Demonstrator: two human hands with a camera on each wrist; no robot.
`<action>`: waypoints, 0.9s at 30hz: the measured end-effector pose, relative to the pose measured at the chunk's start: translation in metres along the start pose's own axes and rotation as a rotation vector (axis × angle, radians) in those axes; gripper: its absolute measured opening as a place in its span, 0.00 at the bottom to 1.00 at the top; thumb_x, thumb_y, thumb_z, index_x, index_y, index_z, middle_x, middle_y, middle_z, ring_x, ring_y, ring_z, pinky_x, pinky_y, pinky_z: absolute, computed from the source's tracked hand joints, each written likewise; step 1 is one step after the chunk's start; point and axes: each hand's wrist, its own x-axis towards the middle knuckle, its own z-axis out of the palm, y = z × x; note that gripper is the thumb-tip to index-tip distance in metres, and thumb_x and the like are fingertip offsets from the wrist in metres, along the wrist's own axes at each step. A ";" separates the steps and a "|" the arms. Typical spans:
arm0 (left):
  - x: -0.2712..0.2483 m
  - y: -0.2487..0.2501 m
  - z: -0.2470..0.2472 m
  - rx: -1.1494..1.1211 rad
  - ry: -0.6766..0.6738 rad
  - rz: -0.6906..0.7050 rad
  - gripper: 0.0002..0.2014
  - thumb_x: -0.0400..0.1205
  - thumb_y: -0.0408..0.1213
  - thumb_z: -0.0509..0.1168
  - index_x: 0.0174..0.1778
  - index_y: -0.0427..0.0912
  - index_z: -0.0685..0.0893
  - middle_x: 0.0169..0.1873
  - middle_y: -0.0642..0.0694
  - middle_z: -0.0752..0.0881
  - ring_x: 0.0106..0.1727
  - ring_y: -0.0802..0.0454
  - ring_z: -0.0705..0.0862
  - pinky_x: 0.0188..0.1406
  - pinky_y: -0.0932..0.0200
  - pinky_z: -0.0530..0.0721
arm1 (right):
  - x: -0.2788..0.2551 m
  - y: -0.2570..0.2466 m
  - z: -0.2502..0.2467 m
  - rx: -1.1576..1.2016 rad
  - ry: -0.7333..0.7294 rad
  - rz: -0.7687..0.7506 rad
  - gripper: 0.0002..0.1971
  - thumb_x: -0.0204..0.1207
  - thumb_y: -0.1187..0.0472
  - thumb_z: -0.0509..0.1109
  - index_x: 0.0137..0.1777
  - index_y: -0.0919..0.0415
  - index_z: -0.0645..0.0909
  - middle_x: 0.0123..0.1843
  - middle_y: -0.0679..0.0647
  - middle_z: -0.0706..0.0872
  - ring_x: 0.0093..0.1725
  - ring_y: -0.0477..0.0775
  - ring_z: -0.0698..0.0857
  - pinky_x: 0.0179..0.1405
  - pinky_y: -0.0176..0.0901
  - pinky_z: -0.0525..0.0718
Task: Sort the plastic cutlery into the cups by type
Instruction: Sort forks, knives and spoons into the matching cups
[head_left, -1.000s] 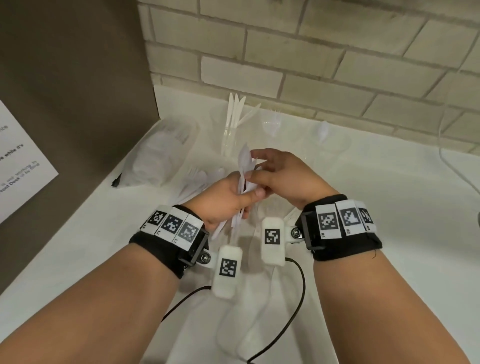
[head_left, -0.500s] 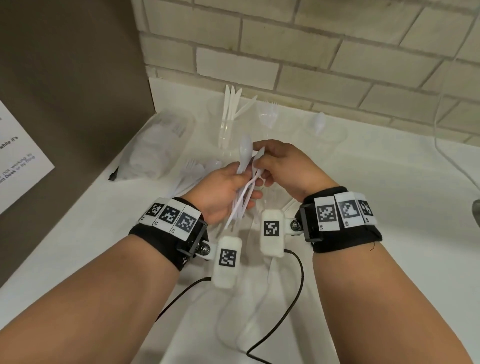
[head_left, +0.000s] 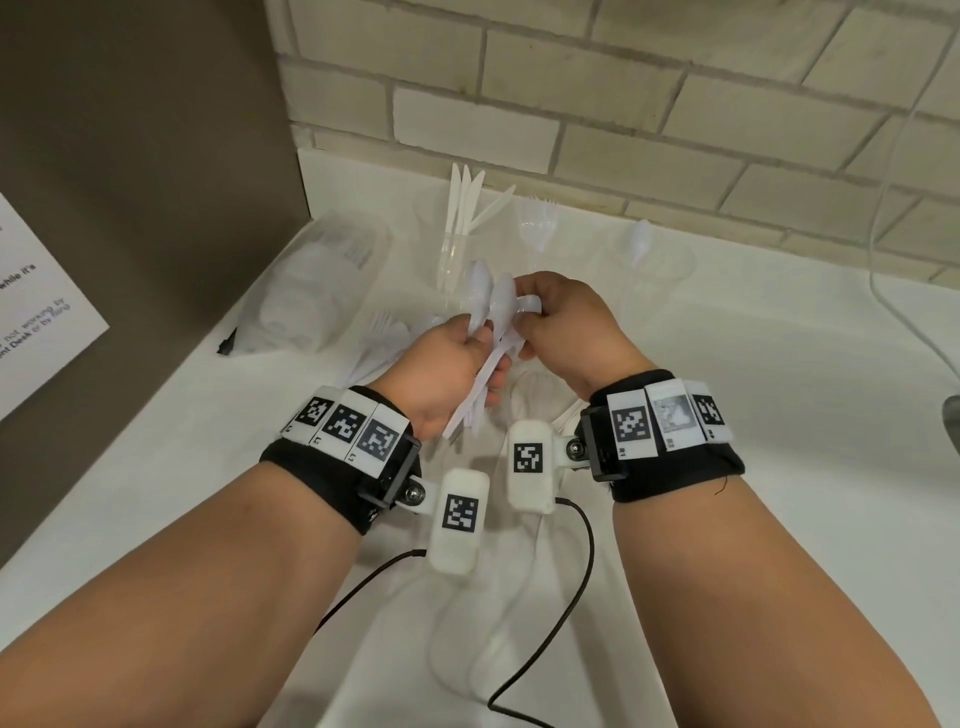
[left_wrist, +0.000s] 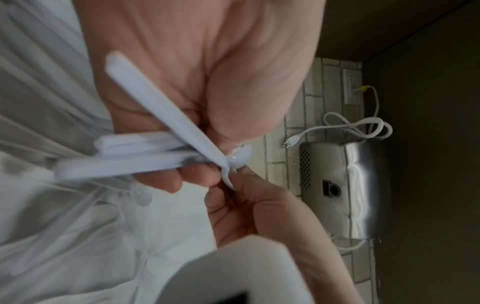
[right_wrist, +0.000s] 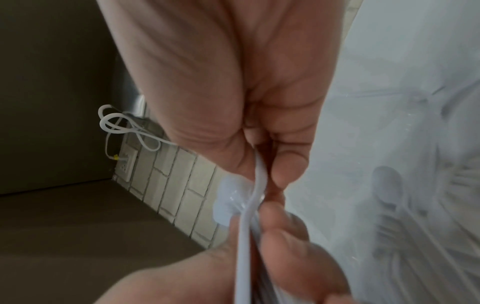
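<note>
My left hand (head_left: 457, 358) grips a bunch of white plastic spoons (head_left: 488, 312) by their handles, bowls pointing up and away. My right hand (head_left: 540, 317) pinches the bowl end of one spoon (right_wrist: 257, 181) in that bunch between thumb and fingers. Behind the hands stand three clear cups: the knife cup (head_left: 457, 254) with several white knives, the fork cup (head_left: 540, 228) with forks, and the spoon cup (head_left: 654, 260) with one spoon (head_left: 640, 241). Loose white cutlery (head_left: 384, 338) lies on the white counter to the left of my left hand.
A clear plastic bag (head_left: 322, 291) with more cutlery lies at the left by the dark panel (head_left: 145, 156). A brick wall (head_left: 623, 104) closes the back. A white cable (head_left: 893, 291) hangs at the right. A steel appliance (left_wrist: 345, 189) stands by the wall.
Both hands have risen a little with the spoon bunch. The right hand's fingers have shifted along the spoon bowls, and the spoons are fanned out more than before.
</note>
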 end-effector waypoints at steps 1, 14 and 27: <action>0.001 -0.001 0.000 0.061 0.024 0.021 0.08 0.89 0.35 0.51 0.48 0.41 0.75 0.33 0.43 0.78 0.30 0.51 0.75 0.35 0.54 0.79 | 0.000 -0.001 0.001 0.038 -0.002 0.029 0.16 0.78 0.71 0.58 0.62 0.63 0.81 0.53 0.63 0.87 0.45 0.59 0.86 0.44 0.51 0.88; 0.003 -0.011 0.003 0.830 0.007 0.193 0.09 0.88 0.40 0.54 0.54 0.37 0.68 0.33 0.45 0.80 0.28 0.52 0.79 0.17 0.69 0.75 | 0.012 -0.006 0.004 -0.045 0.072 0.069 0.23 0.82 0.57 0.64 0.75 0.66 0.72 0.71 0.62 0.81 0.66 0.62 0.83 0.70 0.55 0.78; 0.012 -0.016 0.006 1.158 -0.035 0.318 0.03 0.86 0.32 0.55 0.48 0.40 0.67 0.30 0.52 0.72 0.32 0.48 0.76 0.24 0.59 0.65 | 0.003 0.006 0.001 0.041 -0.001 0.181 0.07 0.82 0.63 0.59 0.57 0.59 0.75 0.37 0.60 0.84 0.31 0.61 0.83 0.26 0.43 0.77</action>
